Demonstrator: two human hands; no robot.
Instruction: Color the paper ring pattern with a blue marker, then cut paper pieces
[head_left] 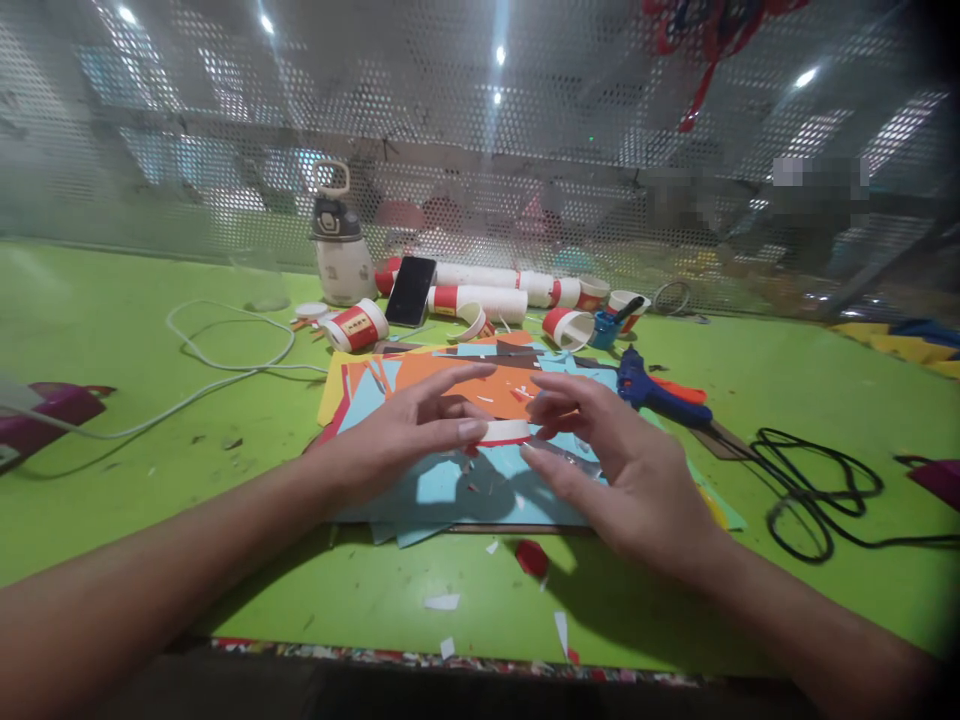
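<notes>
Between the thumb and fingers of my left hand (416, 425) is a short white band with a red lower edge (506, 432), looking like a piece cut from a paper cup. My right hand (619, 455) is curved around the band's other end, thumb and fingers apart; it holds nothing that I can see. Under both hands lies a stack of coloured paper, with a light blue sheet (450, 495) in front and an orange sheet (435, 365) behind. Small paper scraps are scattered on the sheets.
A blue glue gun (656, 392) with a coiled black cable (817, 480) lies at right. Behind the paper are several red-and-white paper cups (356, 326), a phone (411, 291) and a bottle (343, 255). A white cable (225, 380) crosses the green table (150, 540). Perforated metal stands behind.
</notes>
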